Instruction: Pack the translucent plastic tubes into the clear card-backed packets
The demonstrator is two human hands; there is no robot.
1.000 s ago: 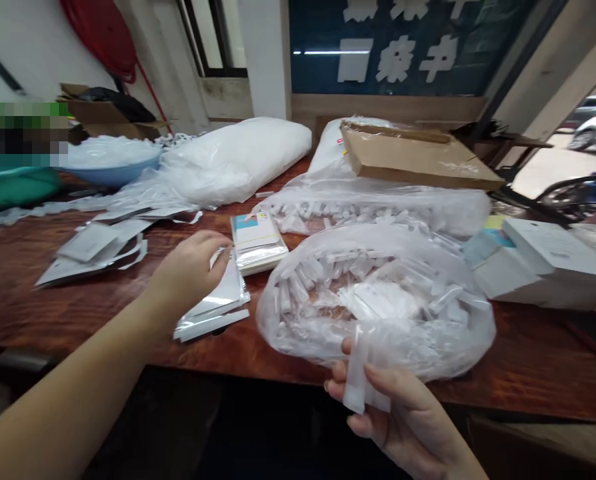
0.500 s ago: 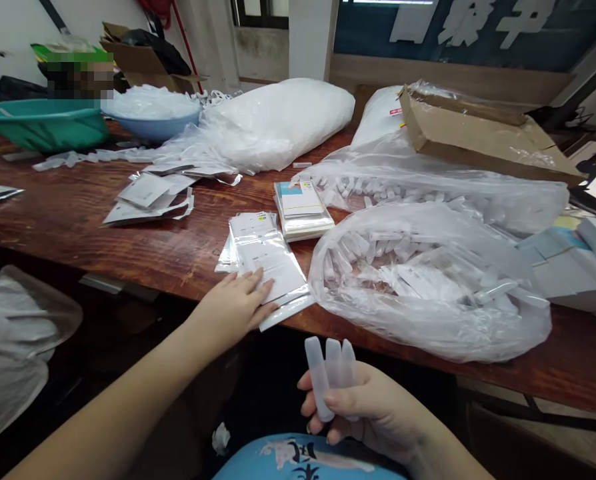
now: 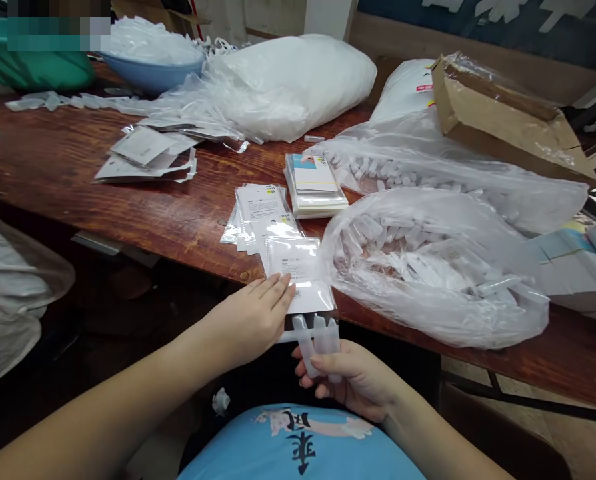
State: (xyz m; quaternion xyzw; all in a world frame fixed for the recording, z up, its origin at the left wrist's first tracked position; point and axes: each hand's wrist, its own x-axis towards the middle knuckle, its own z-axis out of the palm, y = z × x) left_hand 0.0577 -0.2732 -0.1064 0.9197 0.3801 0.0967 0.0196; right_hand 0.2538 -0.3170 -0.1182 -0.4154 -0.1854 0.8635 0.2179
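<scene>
My left hand (image 3: 258, 313) lies flat, fingers stretched out, on a clear packet with a white printed card (image 3: 298, 267). The packet reaches over the table's front edge and overlaps a fanned stack of similar packets (image 3: 261, 207). In my right hand (image 3: 358, 380), thumb and fingers close on three translucent plastic tubes (image 3: 305, 347), spread like a fan. Their upper ends are at the packet's near edge; I cannot tell whether they are inside it. My left thumb is hidden.
Open plastic bags of tubes (image 3: 408, 327) lie to the right, beside a pile of cards (image 3: 318, 177). Behind stand a large white bag (image 3: 303, 80), a cardboard box (image 3: 508, 127), a blue basin (image 3: 153, 70) and a green basin (image 3: 38, 67). Loose packets (image 3: 143, 147) lie left.
My left hand has drawn the top packet toward me, over the table edge. My right hand has brought the tubes up to its near edge. The view has tilted downward.
</scene>
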